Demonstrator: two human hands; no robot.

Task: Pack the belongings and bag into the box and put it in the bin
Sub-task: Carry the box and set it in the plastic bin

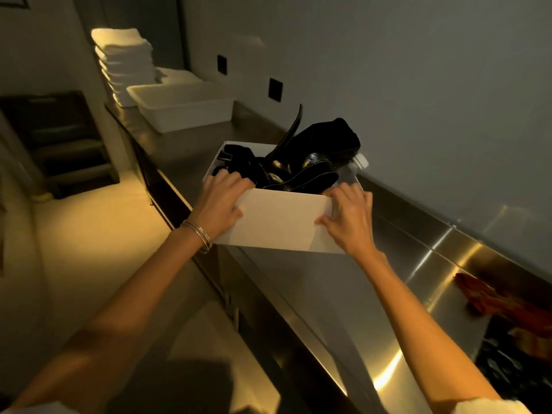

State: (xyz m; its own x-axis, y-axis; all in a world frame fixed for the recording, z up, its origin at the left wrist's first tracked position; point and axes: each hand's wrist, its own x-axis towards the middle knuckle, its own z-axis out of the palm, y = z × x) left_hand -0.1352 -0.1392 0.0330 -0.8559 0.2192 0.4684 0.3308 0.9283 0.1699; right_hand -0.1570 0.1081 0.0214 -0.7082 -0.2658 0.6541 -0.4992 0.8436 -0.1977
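Both hands are on the box (280, 222), centre frame: left hand (222, 201) grips the near-left corner, fingers hooked over the rim, thumb on the outer wall; right hand (348, 218) grips the near-right corner the same way. Box looks tilted and partly off the steel counter (418, 258), near edge hanging past the counter lip, so I read it as being carried, though I can't tell whether the far end touches the surface. Packing looks done: black bag (310, 156) stuffed inside, straps looped over it, one strap sticking up, bag bulging well above the rim. A clear white-capped bottle (360, 162) is wedged at the far-right corner behind the bag. Step in hand is the transfer to the bin. Best candidate is the white bin (182, 110), upper left of frame, further along the counter, open, seemingly empty, with another tub and stacked towels (125, 61) behind it. Next move: carry the box up-left along the counter, keep it level so the overfilled bag doesn't tip out, line it up with the bin opening, lower it in, then let go. Fit is uncertain; bin and box look similar in footprint. Red cloth (490, 297) at right edge isn't involved.
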